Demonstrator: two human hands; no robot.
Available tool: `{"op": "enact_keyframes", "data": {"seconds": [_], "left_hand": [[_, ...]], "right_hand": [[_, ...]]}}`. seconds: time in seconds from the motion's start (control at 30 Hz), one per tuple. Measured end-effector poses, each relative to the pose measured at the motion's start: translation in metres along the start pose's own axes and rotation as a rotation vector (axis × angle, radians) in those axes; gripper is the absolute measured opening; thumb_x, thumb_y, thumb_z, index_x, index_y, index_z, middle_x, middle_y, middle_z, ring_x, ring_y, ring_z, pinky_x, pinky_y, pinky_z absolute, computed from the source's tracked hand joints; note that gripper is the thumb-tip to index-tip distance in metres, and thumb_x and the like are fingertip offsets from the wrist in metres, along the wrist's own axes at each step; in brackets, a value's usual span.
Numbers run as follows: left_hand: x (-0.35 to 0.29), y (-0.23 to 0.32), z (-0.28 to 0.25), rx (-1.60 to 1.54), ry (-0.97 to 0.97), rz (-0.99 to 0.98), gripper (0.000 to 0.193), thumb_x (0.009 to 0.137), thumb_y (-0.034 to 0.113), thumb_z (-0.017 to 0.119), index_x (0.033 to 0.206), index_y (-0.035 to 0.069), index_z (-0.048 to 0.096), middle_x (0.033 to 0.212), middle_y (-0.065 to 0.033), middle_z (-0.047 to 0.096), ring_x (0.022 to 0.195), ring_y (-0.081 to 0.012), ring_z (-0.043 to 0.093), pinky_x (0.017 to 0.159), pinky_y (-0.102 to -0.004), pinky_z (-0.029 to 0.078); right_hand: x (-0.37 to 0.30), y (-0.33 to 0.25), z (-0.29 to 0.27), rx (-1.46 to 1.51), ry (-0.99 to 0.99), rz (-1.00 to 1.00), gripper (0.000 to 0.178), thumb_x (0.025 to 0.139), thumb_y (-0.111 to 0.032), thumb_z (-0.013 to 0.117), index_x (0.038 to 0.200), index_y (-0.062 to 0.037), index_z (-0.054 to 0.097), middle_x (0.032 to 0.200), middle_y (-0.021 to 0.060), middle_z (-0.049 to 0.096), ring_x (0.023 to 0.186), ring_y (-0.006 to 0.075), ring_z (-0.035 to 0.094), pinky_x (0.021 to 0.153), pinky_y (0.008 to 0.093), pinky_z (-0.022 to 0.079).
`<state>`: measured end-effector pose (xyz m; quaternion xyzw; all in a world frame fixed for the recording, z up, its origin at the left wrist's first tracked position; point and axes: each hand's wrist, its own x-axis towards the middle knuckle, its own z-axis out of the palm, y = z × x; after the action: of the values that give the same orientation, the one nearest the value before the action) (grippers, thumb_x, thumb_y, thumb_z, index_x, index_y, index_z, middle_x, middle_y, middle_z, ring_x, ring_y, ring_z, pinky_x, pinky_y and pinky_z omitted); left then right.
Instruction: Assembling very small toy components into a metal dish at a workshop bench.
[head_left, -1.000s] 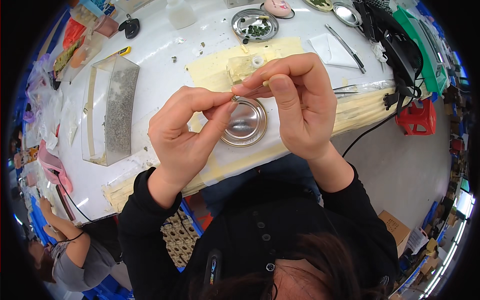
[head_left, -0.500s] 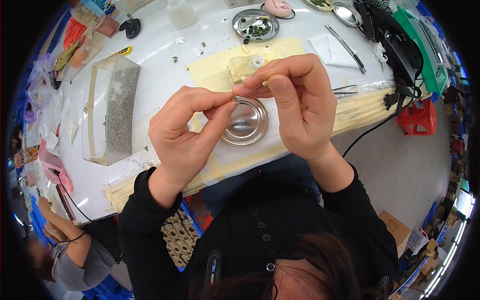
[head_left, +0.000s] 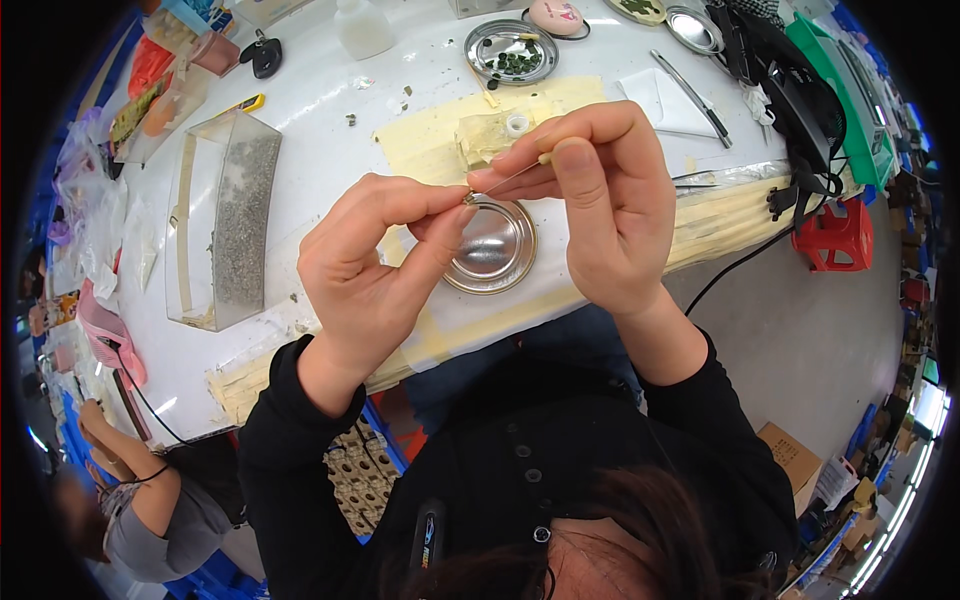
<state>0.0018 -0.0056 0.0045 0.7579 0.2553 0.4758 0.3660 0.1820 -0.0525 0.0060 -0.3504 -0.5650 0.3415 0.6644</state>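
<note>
Over the white, flat worktable, clock hours read from your meeting fingertips:

- Your left hand, bare: thumb and forefinger pinched together on a tiny, metallic-looking piece, its form too small to tell.
- Your right hand, bare: thumb and fingers closed on a thin, straight, needle-like tool with a pale-yellow end; shaft slanting toward eight o'clock, tip near the piece, contact not tellable.
- Round, shallow, silver metal dish: five o'clock, below your hands.
- Yellowish, tape-covered block with white round cap: twelve to one o'clock.
- Clear plastic box of grey granules: nine o'clock.

Hazards, as judged:

- Loss of piece: your pinch covers very little of it, so an off-centre push from the tool could flip it free, perhaps past the dish.
- Pricked finger: your left fingertips sit close to the tool's line, so a slip could jab them.
- Bent shaft: it looks slender, and sideways force might bow it.
</note>
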Motion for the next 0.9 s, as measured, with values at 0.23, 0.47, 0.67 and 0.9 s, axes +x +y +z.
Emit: {"op": "enact_keyframes", "data": {"seconds": [0.23,0.47,0.67,0.9], "left_hand": [[0.000,0.001,-0.001,0.011,0.008,0.005,0.017,0.076,-0.007,0.075,0.092,-0.002,0.071,0.082,-0.0080,0.068,0.068,-0.0121,0.061,0.063,-0.0233,0.048],[0.000,0.000,-0.001,0.036,0.016,0.014,0.017,0.076,-0.007,0.075,0.092,-0.002,0.071,0.081,-0.0081,0.068,0.068,-0.0121,0.061,0.063,-0.0231,0.048],[0.000,0.000,-0.001,0.026,0.019,0.012,0.018,0.076,-0.007,0.076,0.092,-0.001,0.072,0.081,-0.0082,0.069,0.068,-0.0122,0.061,0.063,-0.0232,0.048],[0.000,0.000,-0.001,0.027,0.009,0.015,0.018,0.076,-0.006,0.076,0.093,-0.001,0.072,0.081,-0.0082,0.068,0.068,-0.0121,0.061,0.062,-0.0236,0.047]], "right_hand": [[0.014,0.010,-0.020,-0.423,0.189,-0.181,0.009,0.096,-0.007,0.060,0.095,0.0009,0.057,0.086,0.0081,0.066,0.078,0.0152,0.068,0.068,0.0266,0.056],[0.023,0.020,-0.027,-1.003,0.147,-0.426,0.008,0.082,-0.007,0.071,0.085,-0.0054,0.064,0.082,0.0061,0.064,0.075,0.0246,0.060,0.065,0.0329,0.048],[0.021,0.020,-0.026,-1.082,0.120,-0.449,0.010,0.078,-0.009,0.073,0.084,-0.0067,0.065,0.083,0.0046,0.064,0.080,0.0250,0.058,0.068,0.0334,0.047],[0.008,0.002,-0.013,-0.521,0.224,-0.288,0.008,0.086,-0.007,0.071,0.087,-0.0016,0.064,0.083,0.0051,0.063,0.074,0.0187,0.059,0.067,0.0275,0.047]]}}
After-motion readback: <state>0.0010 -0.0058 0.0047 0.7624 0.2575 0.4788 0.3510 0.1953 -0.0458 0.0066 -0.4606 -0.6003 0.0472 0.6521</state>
